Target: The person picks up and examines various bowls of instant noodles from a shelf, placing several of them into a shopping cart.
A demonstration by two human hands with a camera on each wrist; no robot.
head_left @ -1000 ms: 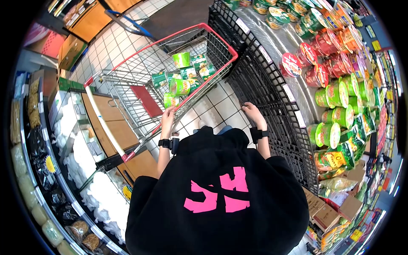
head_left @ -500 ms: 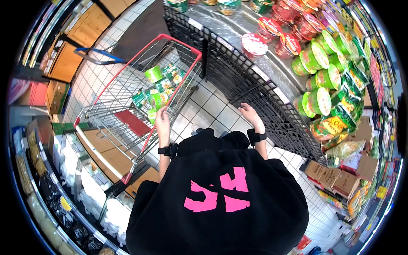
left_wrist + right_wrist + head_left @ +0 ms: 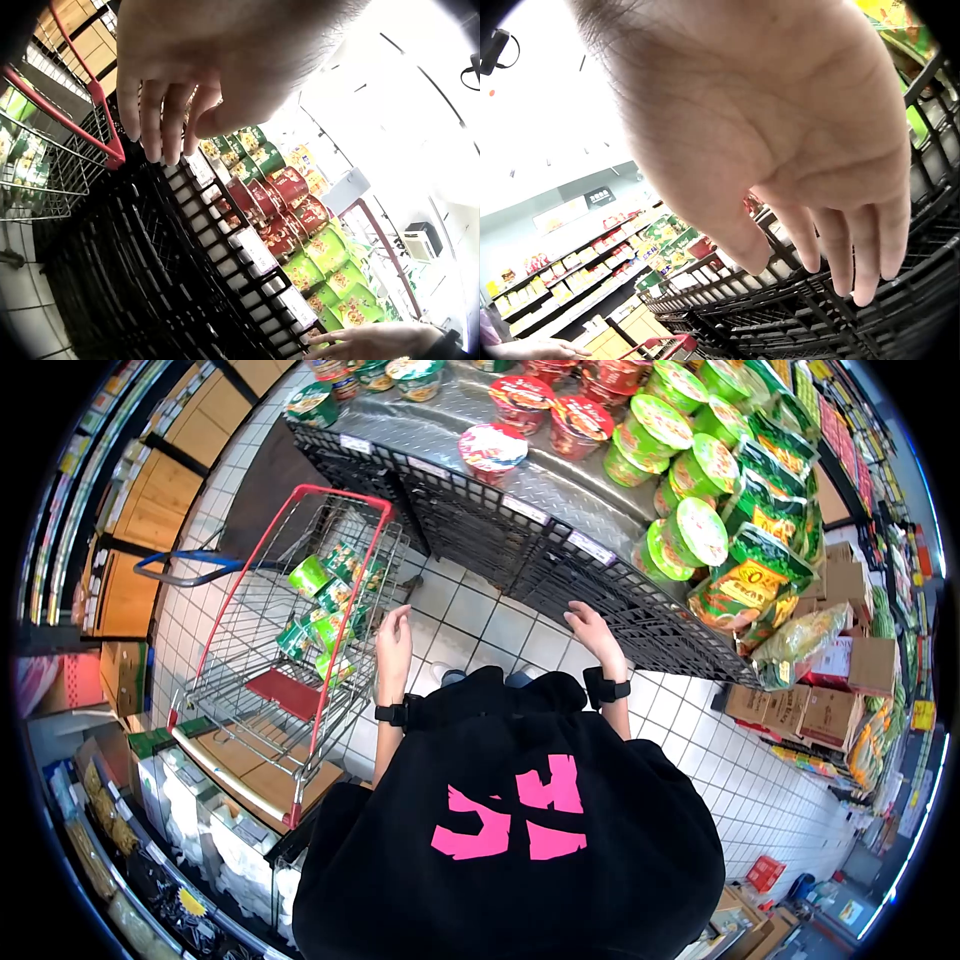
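Note:
My left hand [image 3: 394, 650] hangs in the air just right of the shopping cart's side, fingers loosely extended and holding nothing. In the left wrist view its fingers [image 3: 172, 124] droop relaxed, apart from the cart's red rim [image 3: 64, 112]. My right hand [image 3: 594, 636] is also empty, held near the black lattice side of the display stand [image 3: 470, 535]. Its fingers [image 3: 840, 247] point down, slightly bent, in the right wrist view. Inside the shopping cart [image 3: 345, 497] lie several instant noodle cups [image 3: 308, 576], light green and dark green.
On the display stand are red noodle bowls [image 3: 520, 402], light green noodle cups [image 3: 655, 422] and green bags [image 3: 745, 585]. Cardboard boxes [image 3: 830, 720] stand past its right end. A blue-handled trolley [image 3: 190, 572] is behind the cart. White tiles [image 3: 480, 605] cover the floor.
The view has swung rightward, so the cart sits farther left and the stand spreads across the top. My left hand has come off the cart's side rail. My right hand stays empty.

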